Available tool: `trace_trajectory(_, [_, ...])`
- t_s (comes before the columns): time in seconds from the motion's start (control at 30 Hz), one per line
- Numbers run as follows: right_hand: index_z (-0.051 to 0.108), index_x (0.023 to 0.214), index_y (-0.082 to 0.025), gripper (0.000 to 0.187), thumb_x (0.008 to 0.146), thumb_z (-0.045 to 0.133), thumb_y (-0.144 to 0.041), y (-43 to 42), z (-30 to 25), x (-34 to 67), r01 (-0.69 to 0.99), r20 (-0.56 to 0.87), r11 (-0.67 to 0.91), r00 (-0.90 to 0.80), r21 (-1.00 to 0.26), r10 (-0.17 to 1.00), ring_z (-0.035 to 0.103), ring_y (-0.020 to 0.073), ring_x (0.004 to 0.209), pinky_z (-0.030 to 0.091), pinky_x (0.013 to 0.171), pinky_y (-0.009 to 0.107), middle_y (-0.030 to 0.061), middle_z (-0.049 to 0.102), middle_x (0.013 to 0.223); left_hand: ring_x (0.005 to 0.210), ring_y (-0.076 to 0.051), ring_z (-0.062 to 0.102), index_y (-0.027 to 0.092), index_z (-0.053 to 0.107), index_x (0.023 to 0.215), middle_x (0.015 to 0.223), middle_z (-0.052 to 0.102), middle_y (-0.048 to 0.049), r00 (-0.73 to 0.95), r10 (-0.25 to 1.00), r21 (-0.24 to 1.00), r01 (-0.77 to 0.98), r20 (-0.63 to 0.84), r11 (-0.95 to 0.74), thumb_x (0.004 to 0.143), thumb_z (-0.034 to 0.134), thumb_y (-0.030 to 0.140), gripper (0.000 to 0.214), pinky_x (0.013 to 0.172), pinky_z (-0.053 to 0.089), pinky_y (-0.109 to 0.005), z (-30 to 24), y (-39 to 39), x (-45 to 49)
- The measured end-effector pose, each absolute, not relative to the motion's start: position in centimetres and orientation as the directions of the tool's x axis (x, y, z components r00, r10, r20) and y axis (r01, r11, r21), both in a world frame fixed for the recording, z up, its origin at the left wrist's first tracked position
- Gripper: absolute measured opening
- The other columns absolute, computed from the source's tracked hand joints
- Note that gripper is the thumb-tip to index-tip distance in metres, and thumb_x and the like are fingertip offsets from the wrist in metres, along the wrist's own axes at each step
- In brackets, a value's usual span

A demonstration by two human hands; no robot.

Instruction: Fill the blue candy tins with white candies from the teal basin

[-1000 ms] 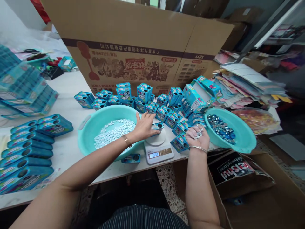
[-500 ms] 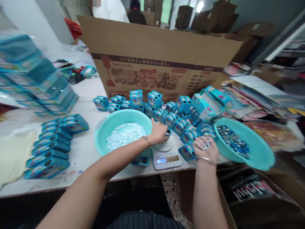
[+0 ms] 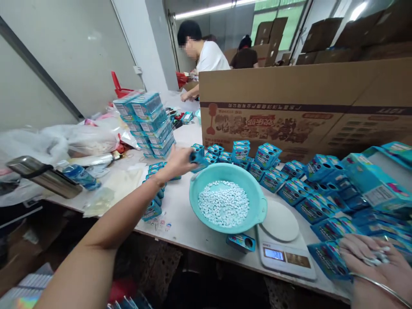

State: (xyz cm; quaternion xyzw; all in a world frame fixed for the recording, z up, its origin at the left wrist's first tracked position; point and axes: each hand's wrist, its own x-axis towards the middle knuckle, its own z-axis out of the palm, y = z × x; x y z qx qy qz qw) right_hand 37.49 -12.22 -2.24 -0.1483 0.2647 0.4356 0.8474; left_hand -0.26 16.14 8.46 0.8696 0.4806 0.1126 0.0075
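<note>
My left hand is stretched out over the table, left of the green basin's far rim. Its fingers are closed on a small blue box, blurred by motion. My right hand, palm up and cupped, holds several small white pellets beside the blue boxes at the lower right. The green basin contains many white pellets. Right of it stands a white digital scale with a bare round plate and a lit display. One blue box lies in front of the basin.
Many blue boxes crowd the right side, before a large cardboard carton. Wrapped boxes are stacked at the left, near a steel flask and a water bottle. A co-worker in white works beyond.
My left hand has lifted the small blue box off the scale and carried it left past the basin. My right hand still holds white pellets. The view has turned left.
</note>
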Motion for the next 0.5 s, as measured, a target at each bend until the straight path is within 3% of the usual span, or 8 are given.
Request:
trace_trajectory(0.1, [0.049, 0.076, -0.036, 0.036, 0.072, 0.059, -0.001, -11.0, -2.6, 36.9, -0.805, -0.399, 0.576, 0.578, -0.14, 0.712, 0.047, 0.009, 0.035, 0.027, 0.023, 0.029, -0.0021, 0.047, 0.049, 0.114, -0.035, 0.056, 0.019, 0.065, 0.093, 0.104, 0.069, -0.0132, 0.467, 0.881, -0.042, 0.884, 0.082, -0.465, 0.078, 0.063, 0.039, 0.024, 0.115, 0.017, -0.063, 4.7, 18.1, -5.5])
trace_trajectory(0.23, [0.04, 0.07, -0.027, 0.026, 0.073, 0.051, -0.004, -9.6, -2.2, 35.7, -0.795, -0.366, 0.495, 0.603, -0.351, 0.709, 0.039, 0.0082, 0.03, 0.031, 0.024, 0.022, -0.0058, 0.038, 0.049, 0.134, -0.039, 0.038, 0.02, 0.065, 0.097, 0.123, 0.061, -0.0176, 0.455, 0.888, -0.183, 0.88, 0.061, -0.438, 0.075, 0.061, 0.025, 0.022, 0.114, 0.012, -0.068, -0.1, 18.8, -8.6])
trace_trajectory(0.37, [0.036, 0.069, -0.024, 0.021, 0.07, 0.049, -0.007, -9.1, -1.4, 34.8, -0.772, -0.337, 0.448, 0.612, -0.451, 0.715, 0.037, 0.0075, 0.03, 0.032, 0.027, 0.018, -0.0072, 0.037, 0.048, 0.135, -0.039, 0.036, 0.02, 0.063, 0.102, 0.123, 0.059, -0.0183, 0.447, 0.892, -0.194, 0.883, 0.073, -0.427, 0.074, 0.057, 0.017, 0.028, 0.115, 0.008, -0.069, -2.3, 19.2, -9.0])
trace_trajectory(0.5, [0.038, 0.069, -0.024, 0.02, 0.071, 0.049, -0.007, -9.5, -1.6, 35.0, -0.758, -0.298, 0.446, 0.616, -0.476, 0.729, 0.036, 0.0067, 0.03, 0.033, 0.028, 0.017, -0.0076, 0.039, 0.049, 0.142, -0.04, 0.028, 0.013, 0.048, 0.132, 0.136, 0.05, -0.0231, 0.364, 0.917, -0.139, 0.928, 0.162, -0.344, 0.076, 0.056, 0.017, 0.056, 0.115, 0.01, -0.069, -1.9, 18.4, -8.1])
